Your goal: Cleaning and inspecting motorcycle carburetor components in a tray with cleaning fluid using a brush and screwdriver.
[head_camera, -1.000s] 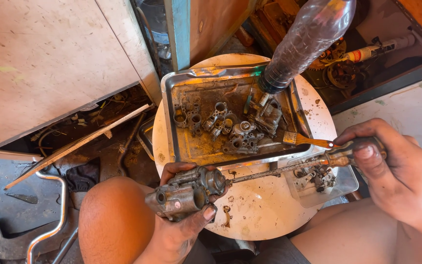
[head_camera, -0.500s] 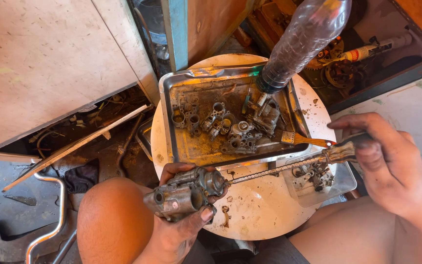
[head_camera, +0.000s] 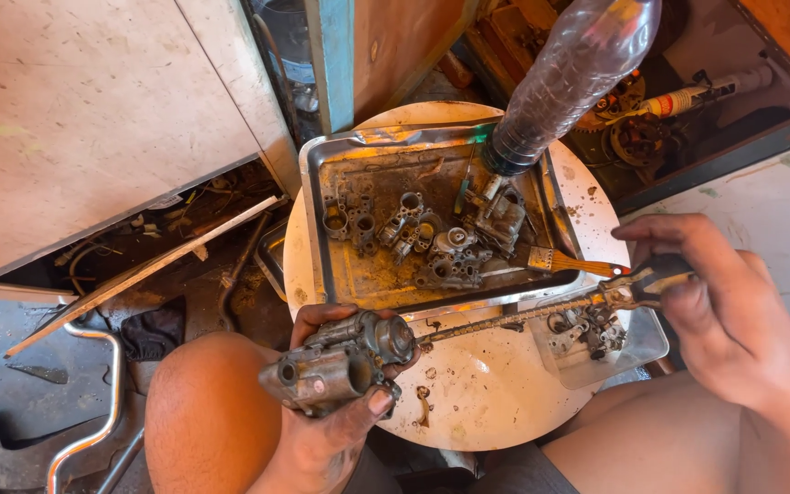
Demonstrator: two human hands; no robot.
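Head view: left hand clasps the grimy carburetor at lower centre; right hand pinches the screwdriver, its shaft running leftward into it.

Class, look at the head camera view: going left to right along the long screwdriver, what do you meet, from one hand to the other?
Left hand → grimy carburetor body → screwdriver shaft → small clear tray of parts → screwdriver handle → right hand.
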